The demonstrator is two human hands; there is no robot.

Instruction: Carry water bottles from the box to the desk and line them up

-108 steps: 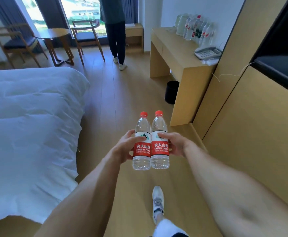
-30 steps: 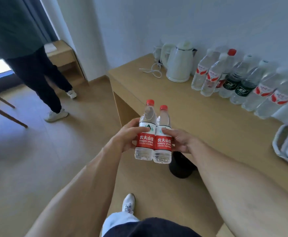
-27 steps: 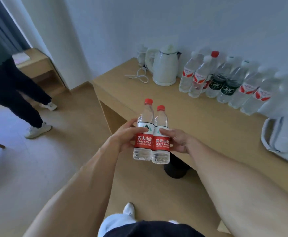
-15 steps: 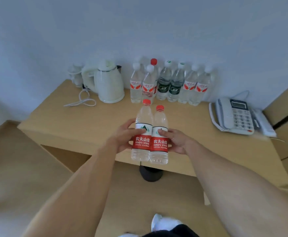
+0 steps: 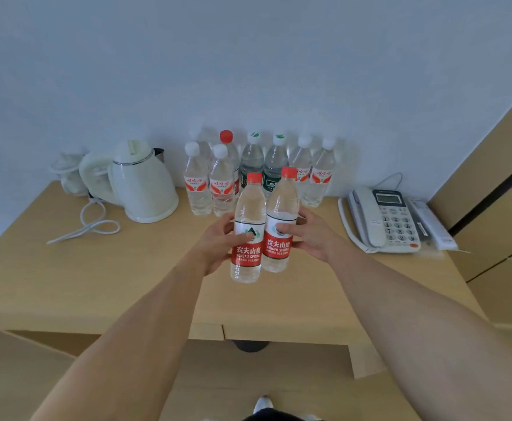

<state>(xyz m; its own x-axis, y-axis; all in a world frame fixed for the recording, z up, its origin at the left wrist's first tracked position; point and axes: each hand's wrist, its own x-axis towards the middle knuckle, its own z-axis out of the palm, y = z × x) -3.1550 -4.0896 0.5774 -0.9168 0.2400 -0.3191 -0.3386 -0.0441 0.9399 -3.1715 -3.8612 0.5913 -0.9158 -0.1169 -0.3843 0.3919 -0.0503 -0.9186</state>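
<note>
Now both hands [image 5: 218,241] press two bottles [image 5: 247,238] together above the desk [image 5: 96,278].

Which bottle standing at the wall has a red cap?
The red-capped bottle in the back row, behind the two white-capped bottles nearest the kettle. Every other standing bottle has a white or green-marked cap.

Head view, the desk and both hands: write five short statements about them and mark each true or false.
1. Each hand holds one red-capped bottle. True: left hand holds the left bottle, right hand holds the right bottle.
2. The held bottles stand on the desk. False: they are held above it.
3. The kettle sits left of the bottle row. True.
4. The telephone is left of the kettle. False: far right.
5. Every row bottle has a red cap. False: only one visibly does.
</note>
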